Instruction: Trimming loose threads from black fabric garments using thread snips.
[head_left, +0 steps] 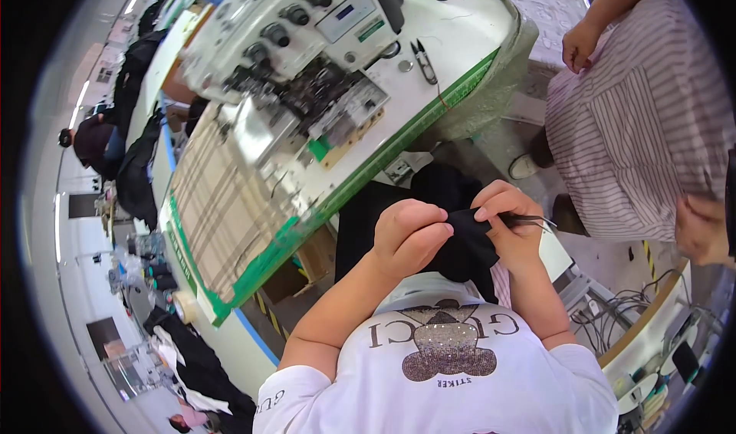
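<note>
The right hand (512, 218) grips the black fabric (474, 242) between thumb and fingers, and against its palm it also holds a slim dark tool, probably black tweezers (525, 220), whose narrow ends point away to the right. The left hand (414, 236) is curled closed, thumb tip beside forefinger tip, right at the near-side edge of the same cloth; whether it nips the fabric, a loose thread or nothing cannot be told.

The step in hand looks like close handwork on a small spot of the piece, perhaps picking at a thread or sorting an edge, done away from the needle. The next move seems to call for the right hand to hold that spot steady while the left fingertips work finely, or for the tweezers to be turned toward the cloth if the fingers cannot catch the bit.

The fabric lies between the two hands, touching the right one, and its dark folds spread below and beyond them, in front of the wearer's white T-shirt (452, 342).

Further out, ahead and to the left, an overlock sewing machine (310, 47) stands on the green-edged counter (471, 31), with thread snips (423, 62) lying beside it. To the right stands a co-worker in a striped garment (636, 120).
</note>
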A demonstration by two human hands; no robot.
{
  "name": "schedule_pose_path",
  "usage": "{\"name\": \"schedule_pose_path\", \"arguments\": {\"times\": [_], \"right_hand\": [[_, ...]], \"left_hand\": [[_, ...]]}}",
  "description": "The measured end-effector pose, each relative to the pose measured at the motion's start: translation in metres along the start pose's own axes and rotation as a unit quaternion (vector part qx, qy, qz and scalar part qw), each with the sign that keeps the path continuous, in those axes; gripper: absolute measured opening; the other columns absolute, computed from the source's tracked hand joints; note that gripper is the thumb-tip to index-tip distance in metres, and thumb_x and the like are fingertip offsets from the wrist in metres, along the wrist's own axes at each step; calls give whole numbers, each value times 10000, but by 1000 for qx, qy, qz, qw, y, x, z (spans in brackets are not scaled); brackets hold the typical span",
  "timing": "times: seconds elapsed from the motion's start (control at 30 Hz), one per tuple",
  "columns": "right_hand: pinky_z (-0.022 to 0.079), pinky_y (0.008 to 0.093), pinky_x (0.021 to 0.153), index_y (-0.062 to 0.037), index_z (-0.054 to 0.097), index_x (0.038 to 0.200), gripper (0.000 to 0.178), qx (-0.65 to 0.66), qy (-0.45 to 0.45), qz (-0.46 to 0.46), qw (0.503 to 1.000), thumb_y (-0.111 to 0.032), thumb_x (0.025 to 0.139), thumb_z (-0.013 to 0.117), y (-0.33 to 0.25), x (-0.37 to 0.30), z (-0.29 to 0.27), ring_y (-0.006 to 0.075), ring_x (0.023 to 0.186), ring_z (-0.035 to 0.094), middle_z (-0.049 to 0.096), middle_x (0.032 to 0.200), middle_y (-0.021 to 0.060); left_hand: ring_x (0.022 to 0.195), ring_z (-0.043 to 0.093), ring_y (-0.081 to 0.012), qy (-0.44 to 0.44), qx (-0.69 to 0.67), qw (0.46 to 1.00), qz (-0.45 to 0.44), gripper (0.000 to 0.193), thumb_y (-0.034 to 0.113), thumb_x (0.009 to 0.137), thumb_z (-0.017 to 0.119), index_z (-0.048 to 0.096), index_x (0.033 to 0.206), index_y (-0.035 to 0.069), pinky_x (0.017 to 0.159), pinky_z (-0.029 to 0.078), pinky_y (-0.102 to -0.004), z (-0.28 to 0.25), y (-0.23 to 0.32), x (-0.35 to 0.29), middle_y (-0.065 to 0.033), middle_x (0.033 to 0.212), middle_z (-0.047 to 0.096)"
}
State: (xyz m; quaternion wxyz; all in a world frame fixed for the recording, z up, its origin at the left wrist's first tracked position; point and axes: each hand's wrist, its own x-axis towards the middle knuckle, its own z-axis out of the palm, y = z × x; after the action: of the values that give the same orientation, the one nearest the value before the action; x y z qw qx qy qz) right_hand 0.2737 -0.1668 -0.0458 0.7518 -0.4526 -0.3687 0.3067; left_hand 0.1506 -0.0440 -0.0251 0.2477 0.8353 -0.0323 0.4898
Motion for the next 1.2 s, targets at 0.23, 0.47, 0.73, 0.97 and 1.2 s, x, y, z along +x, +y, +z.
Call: {"name": "schedule_pose_path", "arguments": {"times": [0.23, 0.47, 0.73, 0.97, 1.2], "right_hand": [[396, 185, 624, -41, 576, 865, 83, 40, 120, 171, 977, 11, 802, 591, 42, 63, -11, 47, 703, 504, 579, 814, -1], [336, 163, 504, -96, 584, 866, 53, 85, 329, 394, 854, -82, 817, 599, -16, 109, 2, -2, 580, 452, 547, 722, -77], [244, 168, 434, -105, 574, 906, 101, 121, 382, 364, 841, -94, 814, 615, -114, 138, 19, -6, 491, 351, 481, 665, -96], [239, 168, 434, -85, 580, 918, 140, 69, 382, 302, 871, -118, 799, 646, -217, 138, 51, -14, 502, 339, 459, 636, -96], [353, 180, 533, -67, 578, 809, 153, -72, 352, 257, 897, -91, 741, 713, -267, 115, 87, 13, 602, 461, 553, 695, -56]], "left_hand": [[643, 537, -106, -162, -204, 855, -448, 246, 72, 751, 713, 566, 944, 32, 551, 428, -230, 21, -75, -1, -44, 745, 554], [681, 433, 14, -152, -507, 509, -679, 231, 214, 883, 595, 551, 1060, 70, 566, 316, -133, 16, -81, 57, 83, 850, 532], [804, 493, -28, -149, -551, 497, -653, 157, 103, 892, 544, 561, 1028, 25, 745, 403, -181, -9, -41, 169, 30, 906, 562], [700, 477, -16, -153, -536, 555, -618, 80, 102, 875, 576, 587, 916, 35, 630, 385, -173, -25, 0, 230, 47, 790, 558], [649, 467, -10, -234, -541, 567, -576, 69, 92, 859, 598, 570, 829, 36, 585, 370, -169, -49, 33, 264, 42, 735, 550]]}}
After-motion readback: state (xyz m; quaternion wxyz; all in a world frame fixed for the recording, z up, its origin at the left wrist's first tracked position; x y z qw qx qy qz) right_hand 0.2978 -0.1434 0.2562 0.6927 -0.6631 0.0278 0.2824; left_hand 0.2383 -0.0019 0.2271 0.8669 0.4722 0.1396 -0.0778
